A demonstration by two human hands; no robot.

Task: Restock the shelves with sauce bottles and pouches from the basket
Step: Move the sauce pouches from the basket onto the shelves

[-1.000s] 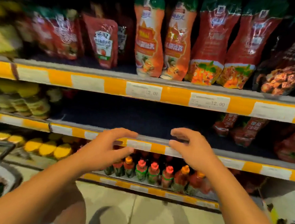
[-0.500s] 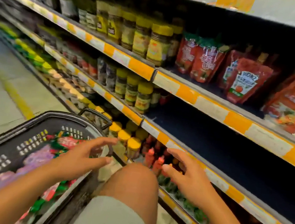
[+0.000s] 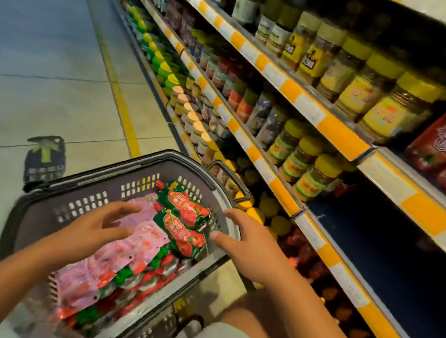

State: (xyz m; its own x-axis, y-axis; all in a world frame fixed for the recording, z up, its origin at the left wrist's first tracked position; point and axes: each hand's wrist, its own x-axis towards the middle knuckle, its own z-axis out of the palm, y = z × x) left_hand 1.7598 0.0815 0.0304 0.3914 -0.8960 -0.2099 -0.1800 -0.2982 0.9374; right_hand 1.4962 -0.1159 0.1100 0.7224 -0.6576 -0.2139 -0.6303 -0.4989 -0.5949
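Both hands moved over basket (image 3: pixel 43 203): left hand (image 3: pixel 96 227), right hand (image 3: pixel 246 244) spread, empty, above sauce pouches (image 3: pixel 182 220); jar shelves (image 3: pixel 295 93) alongside.

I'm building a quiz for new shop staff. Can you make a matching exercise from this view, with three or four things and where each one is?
Things:
1. pink pouches
2. yellow-lidded jars
3. right hand
4. floor sticker

Places:
A. on the tiles beyond the basket
B. over the basket's right rim
C. on an upper shelf
D. inside the basket, under the left hand

Pairs: 1-D, 2-C, 3-B, 4-A
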